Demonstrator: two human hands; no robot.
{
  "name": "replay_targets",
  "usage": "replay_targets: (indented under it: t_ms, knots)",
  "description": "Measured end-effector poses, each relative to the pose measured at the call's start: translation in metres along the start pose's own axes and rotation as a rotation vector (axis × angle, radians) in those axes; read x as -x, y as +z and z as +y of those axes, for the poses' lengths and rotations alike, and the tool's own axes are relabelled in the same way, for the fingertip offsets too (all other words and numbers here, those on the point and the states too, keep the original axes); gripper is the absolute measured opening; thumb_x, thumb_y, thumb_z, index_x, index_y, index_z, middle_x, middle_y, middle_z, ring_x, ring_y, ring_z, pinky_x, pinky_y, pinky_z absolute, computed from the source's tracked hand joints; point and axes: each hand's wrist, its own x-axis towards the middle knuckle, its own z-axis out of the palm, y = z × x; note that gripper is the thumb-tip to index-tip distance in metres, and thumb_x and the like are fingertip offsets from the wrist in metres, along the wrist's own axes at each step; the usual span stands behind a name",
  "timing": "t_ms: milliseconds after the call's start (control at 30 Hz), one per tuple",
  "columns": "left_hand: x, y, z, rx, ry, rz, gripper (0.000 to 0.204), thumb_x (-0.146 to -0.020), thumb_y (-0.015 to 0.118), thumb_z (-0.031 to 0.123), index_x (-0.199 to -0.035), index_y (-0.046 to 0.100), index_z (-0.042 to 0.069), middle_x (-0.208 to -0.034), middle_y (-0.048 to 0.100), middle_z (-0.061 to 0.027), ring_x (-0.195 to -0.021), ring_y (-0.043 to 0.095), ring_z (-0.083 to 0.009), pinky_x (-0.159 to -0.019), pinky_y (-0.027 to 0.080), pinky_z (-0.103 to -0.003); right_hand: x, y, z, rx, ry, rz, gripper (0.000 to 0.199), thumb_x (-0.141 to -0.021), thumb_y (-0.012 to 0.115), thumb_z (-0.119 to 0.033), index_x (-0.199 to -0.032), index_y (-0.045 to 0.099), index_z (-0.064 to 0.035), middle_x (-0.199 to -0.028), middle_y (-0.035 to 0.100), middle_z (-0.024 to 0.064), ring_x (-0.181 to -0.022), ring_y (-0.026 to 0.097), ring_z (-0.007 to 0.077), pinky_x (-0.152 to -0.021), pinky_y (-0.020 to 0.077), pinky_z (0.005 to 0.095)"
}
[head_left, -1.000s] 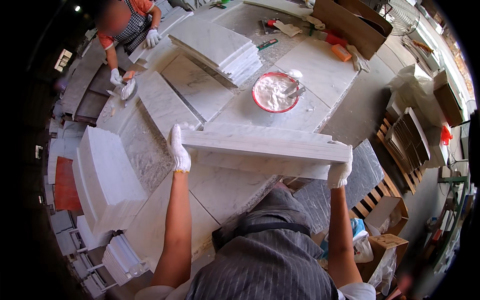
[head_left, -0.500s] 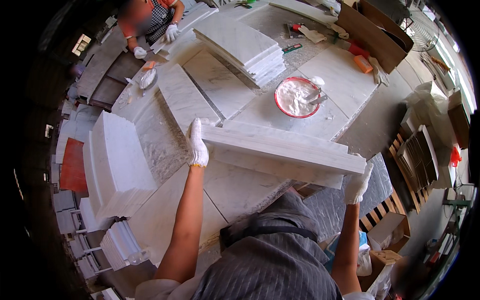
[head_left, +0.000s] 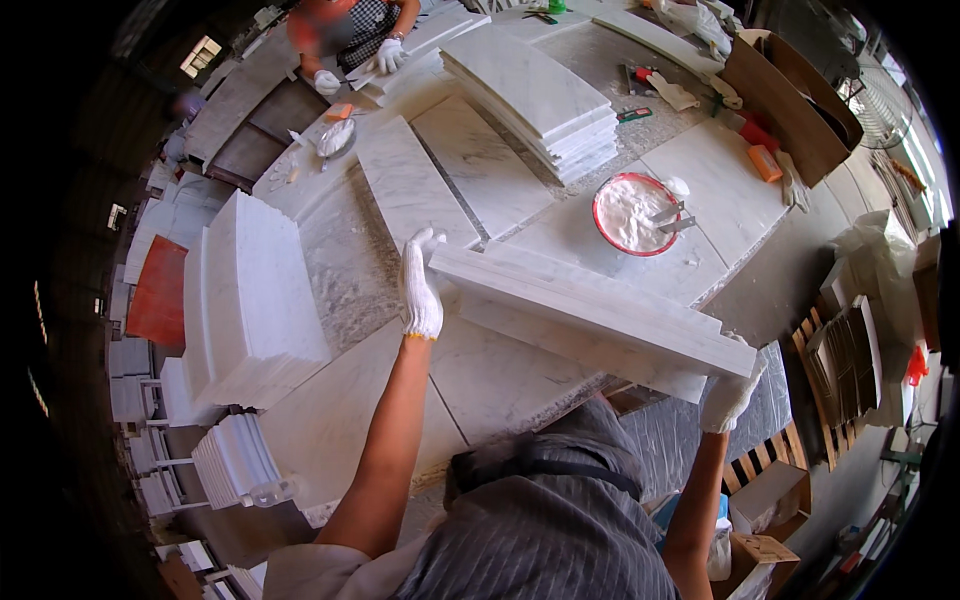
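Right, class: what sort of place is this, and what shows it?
Probably a stone workshop: stacked pale, grey-veined slabs, a red-rimmed bowl of white paste, and an aproned co-worker.

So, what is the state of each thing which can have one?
Held slabs: stacked, gripped at both ends
Left hand: gloved, holding slabs' left end
Right hand: gloved, holding slabs' right end
Bowl: uncovered, containing white paste
Metal tools: resting at bowl's rim
Loose gloves: not worn

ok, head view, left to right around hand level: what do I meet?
Red panel → tall white slab stack → gloved left hand → held white slabs → gloved right hand → upright brown sheets → small red thing.
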Motion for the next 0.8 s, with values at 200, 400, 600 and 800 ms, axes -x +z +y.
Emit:
replay_targets:
  t_ms: [200,400,600,800]
  knots:
    - [0.025,-0.029,-0.011,0.006,-0.039,0.082,0.046,-0.1,0.05,0.034,-0.131,0.053,0.0,-0.132,0.055,-0.011,-0.123,0.049,-0.0203,-0.106,0.036,-0.035,-0.001,-0.001,0.013,0.107,-0.189,-0.01,0.035,-0.103,0.039,-0.024,-0.114,0.062,0.0001,-0.107,0.06,0.0074,-0.093,0.055,0.0146,-0.081,0.0438,0.0279]
    - [0.048,-0.016,0.018,-0.373,0.048,0.009,0.047,-0.097,0.057,0.03,-0.132,0.052,-0.001,-0.131,0.055,-0.0109,-0.123,0.049,-0.0202,-0.105,0.037,-0.033,-0.005,-0.011,0.029,0.144,-0.257,-0.064,0.033,-0.102,0.043,-0.026,-0.117,0.058,-0.0006,-0.111,0.059,0.0092,-0.099,0.056,0.0172,-0.084,0.0448,0.03]
    - [0.05,-0.001,0.032,-0.443,0.11,-0.029,0.042,-0.094,0.063,0.022,-0.128,0.054,-0.001,-0.126,0.056,-0.0102,-0.118,0.051,-0.0193,-0.103,0.039,-0.033,-0.009,-0.021,0.043,0.281,-0.284,-0.075,0.043,-0.104,0.042,-0.039,-0.123,0.051,-0.0013,-0.117,0.061,0.0098,-0.109,0.058,0.0194,-0.094,0.0455,0.0333]
    - [0.043,-0.003,0.03,-0.506,0.11,0.0,0.036,-0.093,0.064,0.019,-0.122,0.056,-0.001,-0.123,0.056,-0.0091,-0.117,0.05,-0.0181,-0.102,0.039,-0.033,-0.01,-0.021,0.045,0.41,-0.387,-0.079,0.039,-0.104,0.041,-0.034,-0.123,0.051,-0.0013,-0.117,0.061,0.0086,-0.107,0.058,0.0185,-0.093,0.0449,0.0314]
